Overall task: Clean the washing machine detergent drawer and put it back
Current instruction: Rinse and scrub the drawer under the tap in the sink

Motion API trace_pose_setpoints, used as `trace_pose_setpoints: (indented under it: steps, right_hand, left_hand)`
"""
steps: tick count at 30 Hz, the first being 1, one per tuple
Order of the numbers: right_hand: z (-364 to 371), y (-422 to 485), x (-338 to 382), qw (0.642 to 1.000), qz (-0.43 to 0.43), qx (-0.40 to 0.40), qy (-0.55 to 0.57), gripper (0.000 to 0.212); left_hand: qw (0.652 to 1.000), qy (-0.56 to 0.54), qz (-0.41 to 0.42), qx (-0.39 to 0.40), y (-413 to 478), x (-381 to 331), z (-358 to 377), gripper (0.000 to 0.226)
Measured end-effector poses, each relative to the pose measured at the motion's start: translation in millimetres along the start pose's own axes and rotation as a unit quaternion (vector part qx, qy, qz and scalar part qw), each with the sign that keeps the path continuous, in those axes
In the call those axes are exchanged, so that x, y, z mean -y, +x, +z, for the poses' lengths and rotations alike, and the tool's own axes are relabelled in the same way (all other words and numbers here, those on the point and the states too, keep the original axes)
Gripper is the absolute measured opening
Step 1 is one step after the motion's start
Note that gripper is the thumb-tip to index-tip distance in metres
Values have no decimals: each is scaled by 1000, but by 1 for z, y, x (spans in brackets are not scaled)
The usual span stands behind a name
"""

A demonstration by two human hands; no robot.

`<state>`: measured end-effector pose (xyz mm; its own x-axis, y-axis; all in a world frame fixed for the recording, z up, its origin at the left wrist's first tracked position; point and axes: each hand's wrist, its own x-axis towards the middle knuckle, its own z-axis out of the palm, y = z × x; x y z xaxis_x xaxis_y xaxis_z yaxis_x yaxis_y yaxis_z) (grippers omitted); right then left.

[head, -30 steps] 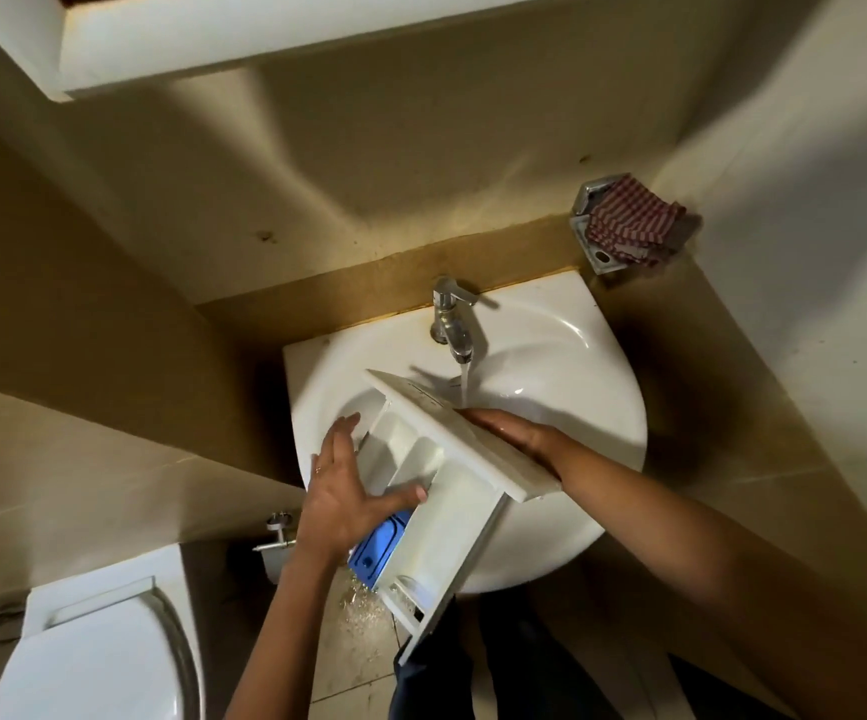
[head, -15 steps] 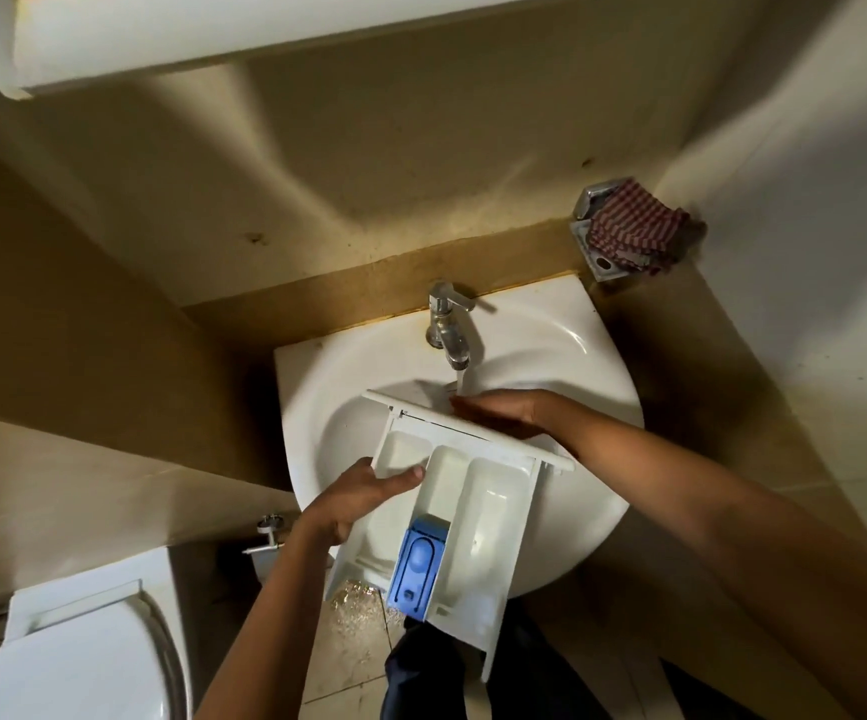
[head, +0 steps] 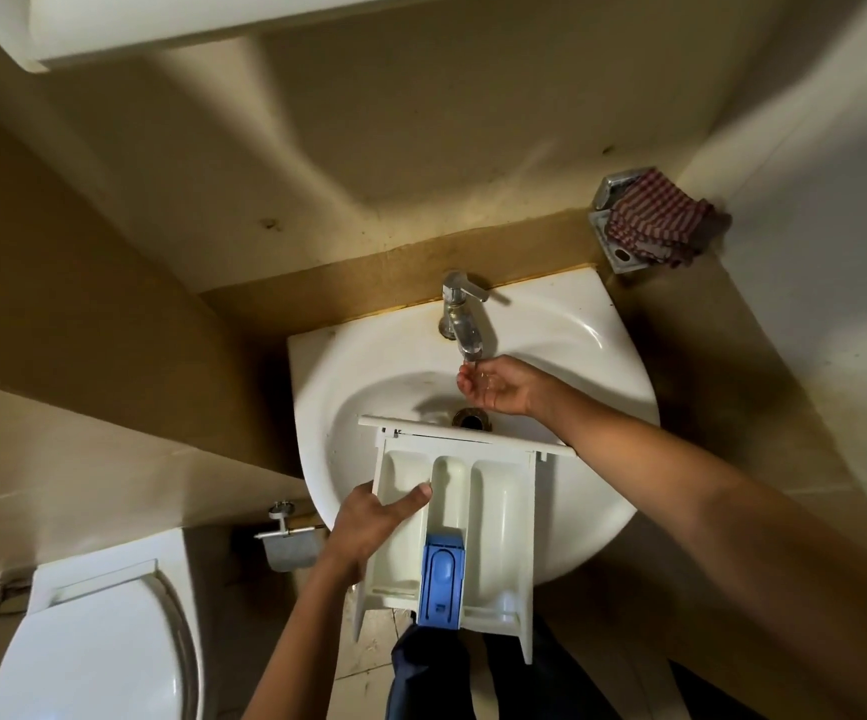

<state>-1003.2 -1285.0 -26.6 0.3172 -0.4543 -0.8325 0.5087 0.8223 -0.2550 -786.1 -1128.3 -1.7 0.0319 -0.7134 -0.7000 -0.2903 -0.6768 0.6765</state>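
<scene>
The white detergent drawer point(head: 499, 517) lies level over the front of the white sink point(head: 602, 407), its three compartments facing up and a blue insert point(head: 441, 584) in the middle one. My left hand point(head: 369, 527) grips the drawer's left wall, thumb inside the left compartment. My right hand point(head: 499, 387) is off the drawer, cupped palm up under the running tap point(head: 465, 324), catching water.
A red checked cloth point(head: 660, 220) hangs on a metal wall holder at the right. A toilet point(head: 93, 652) stands at the lower left, with a paper holder point(head: 285, 543) beside it. Walls close in on both sides of the sink.
The drawer has swung from tilted to level and square to me. My right hand left its front panel and moved up under the tap's stream.
</scene>
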Motion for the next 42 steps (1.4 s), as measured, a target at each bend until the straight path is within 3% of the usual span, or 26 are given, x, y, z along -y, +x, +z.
trace_pose_setpoints:
  steps: [6, 16, 19, 22, 27, 29, 32, 34, 38, 39, 40, 42]
  right_hand:
    - [4, -4, 1, 1000, 15, 12, -5, 25]
    - [9, -40, 7, 997, 50, 46, -47, 27]
    - [20, -66, 8, 996, 59, 45, -55, 27]
    - [44, -98, 1, 995, 30, 38, -85, 30]
    - [96, -143, -22, 982, -94, 41, -156, 31]
    - [111, -150, -37, 948, -203, 33, -242, 30]
    - [123, -155, -61, 853, -352, 5, -385, 27]
    - [124, -156, -77, 753, -412, -4, -512, 31]
    - [110, -158, -100, 516, -513, 35, -685, 48]
    - [101, -157, -99, 491, -513, 42, -703, 48]
    - [92, -155, -95, 489, -501, 34, -713, 47]
    - [67, -151, -81, 526, -448, -32, -722, 45]
  left_hand:
    - [999, 11, -12, -28, -2, 0, 1, 50]
    - [996, -37, -19, -81, -7, 6, 5, 82]
    - [995, -47, 2, -87, -13, 2, 6, 76]
    - [991, -18, 37, -129, -21, -3, 9, 61]
    - [970, 15, 125, -206, -33, -20, 6, 65]
    - [958, 42, 155, -236, -36, -30, 0, 54]
    - [946, 59, 196, -252, -40, -41, -9, 44]
    - [940, 53, 220, -256, -40, -44, -12, 38]
    - [936, 41, 227, -267, -39, -45, -16, 37]
    - [937, 34, 220, -270, -39, -43, -18, 38]
    - [938, 23, 213, -272, -40, -40, -21, 38]
    - [938, -3, 209, -276, -42, -35, -28, 36]
